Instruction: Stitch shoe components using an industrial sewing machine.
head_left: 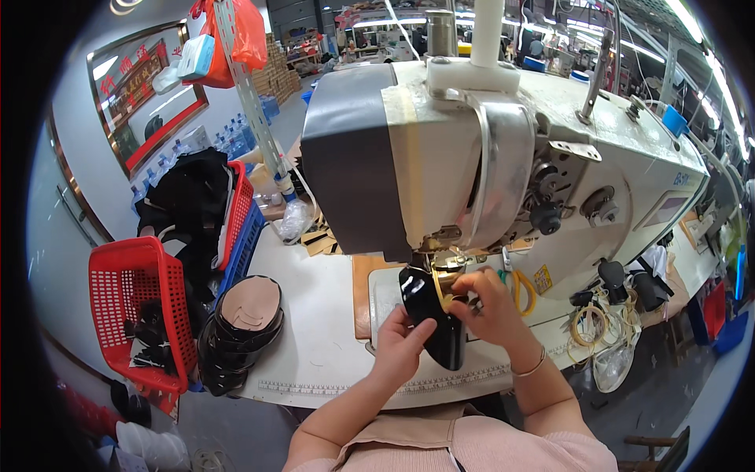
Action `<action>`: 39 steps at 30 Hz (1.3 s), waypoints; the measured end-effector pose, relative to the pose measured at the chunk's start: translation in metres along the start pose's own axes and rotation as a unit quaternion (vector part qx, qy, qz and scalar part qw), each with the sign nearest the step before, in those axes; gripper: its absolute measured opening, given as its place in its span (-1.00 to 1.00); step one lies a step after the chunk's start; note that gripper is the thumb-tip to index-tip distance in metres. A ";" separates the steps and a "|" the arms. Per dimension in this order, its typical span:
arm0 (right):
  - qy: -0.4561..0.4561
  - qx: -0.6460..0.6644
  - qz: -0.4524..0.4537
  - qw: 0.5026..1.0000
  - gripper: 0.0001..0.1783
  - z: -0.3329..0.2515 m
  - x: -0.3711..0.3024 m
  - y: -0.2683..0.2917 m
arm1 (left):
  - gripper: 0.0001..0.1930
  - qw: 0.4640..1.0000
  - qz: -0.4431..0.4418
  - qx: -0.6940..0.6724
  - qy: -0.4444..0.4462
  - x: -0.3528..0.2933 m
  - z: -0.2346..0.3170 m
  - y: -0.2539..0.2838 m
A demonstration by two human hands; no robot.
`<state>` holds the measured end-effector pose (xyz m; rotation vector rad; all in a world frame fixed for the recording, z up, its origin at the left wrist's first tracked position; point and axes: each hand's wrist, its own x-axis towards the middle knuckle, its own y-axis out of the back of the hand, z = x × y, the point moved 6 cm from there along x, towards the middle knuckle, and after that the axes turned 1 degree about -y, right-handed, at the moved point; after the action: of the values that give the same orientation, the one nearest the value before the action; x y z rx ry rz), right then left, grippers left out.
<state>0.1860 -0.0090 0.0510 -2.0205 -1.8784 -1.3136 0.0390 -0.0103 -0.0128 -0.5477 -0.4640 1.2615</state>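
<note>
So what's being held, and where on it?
A glossy black piece: the left hand holds its left edge, thumb on top. The right hand is at its right edge; whether it grips there, can't tell.

Sewing workshop, industrial sewing machine (440, 157) stood on white table (314, 315), black pieces (232, 354) lay stacked, tube lights (686, 21) ran overhead

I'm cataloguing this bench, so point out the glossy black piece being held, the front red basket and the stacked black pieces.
Glossy black piece (447, 337), head view: lower half.
Red basket (177, 315), head view: side wall.
Stacked black pieces (238, 340), head view: dark side.
</note>
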 end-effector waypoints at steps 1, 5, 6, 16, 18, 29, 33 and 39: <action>0.007 -0.016 -0.016 1.000 -0.75 0.006 0.002 0.006 | -0.72 0.999 -0.026 -0.021 0.001 0.002 -0.002 0.005; -0.127 0.149 -0.134 0.971 -0.84 0.038 0.005 0.009 | -0.74 0.999 -0.025 0.004 0.041 0.005 0.006 -0.009; -0.160 0.157 -0.149 0.963 -0.87 0.041 0.002 0.010 | -0.76 0.999 -0.016 0.014 0.035 0.004 0.007 -0.012; -0.139 0.181 -0.115 0.967 -0.88 0.032 -0.006 0.012 | -0.89 0.985 -0.028 0.142 -0.090 0.002 0.013 0.004; -0.145 0.178 -0.103 0.968 -0.88 0.035 -0.002 0.010 | -0.89 0.986 -0.028 0.136 -0.088 0.007 0.015 0.005; -0.218 0.230 -0.054 0.947 -0.85 0.039 0.008 0.006 | -0.89 0.995 -0.022 0.089 -0.046 0.033 0.025 0.006; -0.226 0.265 -0.009 0.937 -0.83 0.051 0.010 0.004 | -0.88 0.997 -0.017 0.068 -0.044 0.040 0.029 0.002; -0.216 0.246 0.027 0.944 -0.80 0.062 0.013 0.001 | -0.87 0.990 0.007 0.132 -0.057 0.054 0.034 0.008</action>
<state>0.2173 0.0373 0.0209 -2.1598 -2.0235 -0.3299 0.0254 0.0478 0.0108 -0.2560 -0.3805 1.3483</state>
